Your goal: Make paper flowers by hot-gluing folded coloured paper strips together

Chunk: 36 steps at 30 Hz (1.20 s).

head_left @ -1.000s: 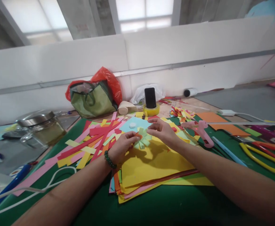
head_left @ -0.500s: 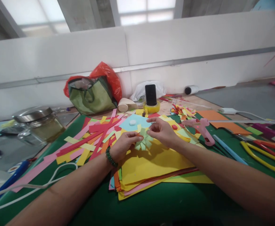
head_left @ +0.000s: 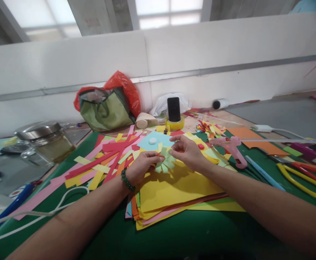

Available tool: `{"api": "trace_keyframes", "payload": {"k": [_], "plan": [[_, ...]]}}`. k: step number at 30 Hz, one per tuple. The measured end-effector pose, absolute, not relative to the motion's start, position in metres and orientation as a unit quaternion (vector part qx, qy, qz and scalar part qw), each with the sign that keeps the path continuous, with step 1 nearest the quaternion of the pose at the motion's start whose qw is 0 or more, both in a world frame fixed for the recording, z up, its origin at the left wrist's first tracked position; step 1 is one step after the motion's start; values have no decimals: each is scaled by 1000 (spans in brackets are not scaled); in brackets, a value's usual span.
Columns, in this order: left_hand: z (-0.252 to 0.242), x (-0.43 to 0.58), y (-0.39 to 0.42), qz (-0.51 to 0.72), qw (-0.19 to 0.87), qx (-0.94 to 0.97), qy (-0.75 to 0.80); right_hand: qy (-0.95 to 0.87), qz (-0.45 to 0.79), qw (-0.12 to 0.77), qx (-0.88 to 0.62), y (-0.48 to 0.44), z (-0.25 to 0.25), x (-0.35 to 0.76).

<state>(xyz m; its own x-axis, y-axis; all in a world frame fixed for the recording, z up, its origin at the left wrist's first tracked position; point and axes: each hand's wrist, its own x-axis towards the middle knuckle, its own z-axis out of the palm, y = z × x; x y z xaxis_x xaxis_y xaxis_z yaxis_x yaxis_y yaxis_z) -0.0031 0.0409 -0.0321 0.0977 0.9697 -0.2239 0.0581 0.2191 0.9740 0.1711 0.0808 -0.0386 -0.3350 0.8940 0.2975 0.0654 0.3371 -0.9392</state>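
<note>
A pale green paper flower [head_left: 165, 165] with a fringe of narrow strips is held over a stack of yellow paper [head_left: 179, 191]. My left hand [head_left: 144, 164], wearing a green bead bracelet [head_left: 127, 180], pinches it at its left side between thumb and fingers. At the flower's right edge is my right hand [head_left: 186, 151], index finger raised, thumb and lower fingers closed near a strip; the exact contact is hard to see. Just behind lies a light blue paper piece [head_left: 145, 144] with a white disc [head_left: 152, 141] on it.
Coloured paper strips [head_left: 106, 159] lie heaped to the left. A pink glue gun [head_left: 235, 150] and yellow-and-red-handled pliers [head_left: 290, 177] are to the right. A phone [head_left: 173, 109] stands on a tape roll [head_left: 175, 124] behind. A glass jug [head_left: 49, 144] and white cable [head_left: 57, 209] are at left.
Almost nothing differs. Both hands keep their place at the paper flower, and the view shifts very slightly.
</note>
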Motion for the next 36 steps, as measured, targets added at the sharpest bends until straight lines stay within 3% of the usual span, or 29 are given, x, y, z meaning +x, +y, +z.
{"api": "trace_keyframes", "payload": {"k": [9,36], "plan": [[-30,-4,39,400,563,483,538,-646,511,453,-341,84,-32,177],[-33,-5,41,396,568,482,537,-687,453,450,-346,84,-36,177]]}}
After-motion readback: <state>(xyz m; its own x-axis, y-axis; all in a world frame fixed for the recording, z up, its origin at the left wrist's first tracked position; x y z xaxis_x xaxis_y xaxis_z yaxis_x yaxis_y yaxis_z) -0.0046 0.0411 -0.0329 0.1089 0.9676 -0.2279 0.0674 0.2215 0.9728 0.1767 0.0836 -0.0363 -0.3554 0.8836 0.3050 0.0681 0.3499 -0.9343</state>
